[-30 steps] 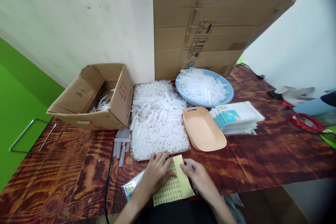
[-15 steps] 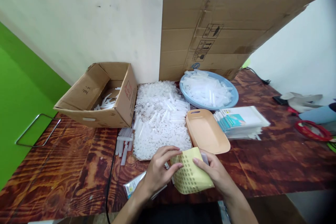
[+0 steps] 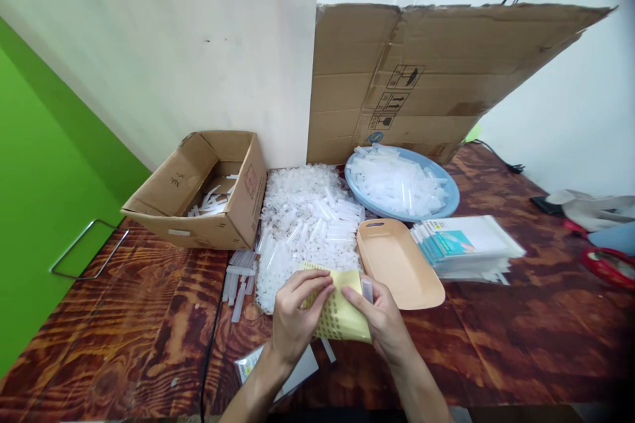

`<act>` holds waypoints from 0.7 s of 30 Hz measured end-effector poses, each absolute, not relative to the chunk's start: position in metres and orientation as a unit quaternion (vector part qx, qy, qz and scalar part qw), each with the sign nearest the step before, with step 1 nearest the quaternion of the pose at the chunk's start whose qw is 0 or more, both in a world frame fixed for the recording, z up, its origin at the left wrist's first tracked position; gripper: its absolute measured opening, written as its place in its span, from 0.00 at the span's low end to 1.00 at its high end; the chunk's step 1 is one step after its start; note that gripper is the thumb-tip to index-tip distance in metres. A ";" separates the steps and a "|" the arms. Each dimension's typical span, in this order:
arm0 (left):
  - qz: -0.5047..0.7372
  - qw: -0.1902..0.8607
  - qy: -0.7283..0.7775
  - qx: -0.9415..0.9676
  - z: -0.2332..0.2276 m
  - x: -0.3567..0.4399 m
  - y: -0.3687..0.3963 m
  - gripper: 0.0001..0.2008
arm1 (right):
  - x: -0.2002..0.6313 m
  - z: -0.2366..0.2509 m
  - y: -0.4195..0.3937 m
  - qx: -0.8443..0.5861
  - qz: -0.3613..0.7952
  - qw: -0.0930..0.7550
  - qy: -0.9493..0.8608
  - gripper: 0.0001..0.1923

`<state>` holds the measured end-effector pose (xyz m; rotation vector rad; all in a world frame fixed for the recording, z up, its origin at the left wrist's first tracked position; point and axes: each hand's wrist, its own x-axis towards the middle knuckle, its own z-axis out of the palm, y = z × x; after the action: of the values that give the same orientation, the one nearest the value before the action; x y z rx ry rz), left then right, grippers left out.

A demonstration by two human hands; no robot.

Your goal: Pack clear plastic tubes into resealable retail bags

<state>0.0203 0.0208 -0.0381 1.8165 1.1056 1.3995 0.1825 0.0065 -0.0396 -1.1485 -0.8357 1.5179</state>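
Observation:
A yellow sheet (image 3: pixel 344 320) dotted with rows of small round dark stickers is between my hands, above the table's front part. My right hand (image 3: pixel 385 317) is closed on its right side, thumb on the face. The same hand also holds a clear plastic piece (image 3: pixel 367 289) against the sheet. At the sheet's upper left, my left hand (image 3: pixel 294 312) pinches with thumb and fingertips together; whether a single sticker is between them is too small to tell. A flat white packet (image 3: pixel 302 370) lies below my left hand, partly covered by the forearm, with a translucent strip (image 3: pixel 328 349) beside it.
Behind my hands lies a heap of clear plastic pieces (image 3: pixel 310 231). A cardboard box (image 3: pixel 238 225) stands left; a blue basin (image 3: pixel 449 201) of strips stands behind a peach tray (image 3: pixel 401 268). Stacked packets (image 3: pixel 469 244) lie right. A black cable (image 3: pixel 211 350) crosses the table.
My hands and the yellow sheet have shifted up in the view, the sheet tilting. My left fingers have closed from a looser spread into a pinch. The camera view has tipped slightly upward.

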 end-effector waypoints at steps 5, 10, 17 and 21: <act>0.505 0.391 0.430 0.638 -0.035 0.015 0.023 0.05 | 0.187 -0.046 0.009 -0.480 0.617 0.488 -0.389 0.18; 0.502 0.427 0.428 0.618 -0.032 0.016 0.024 0.03 | 0.193 -0.053 0.011 -0.460 0.640 0.471 -0.396 0.18; 0.495 0.454 0.410 0.617 -0.034 0.017 0.026 0.02 | 0.197 -0.047 0.012 -0.447 0.657 0.456 -0.400 0.17; 0.485 0.466 0.393 0.627 -0.033 0.015 0.028 0.03 | 0.197 -0.048 0.011 -0.449 0.662 0.466 -0.378 0.18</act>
<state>0.0153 0.0278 -0.0335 1.5397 0.9648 1.1921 0.1965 0.0108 -0.0480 -1.1025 -0.9277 1.6251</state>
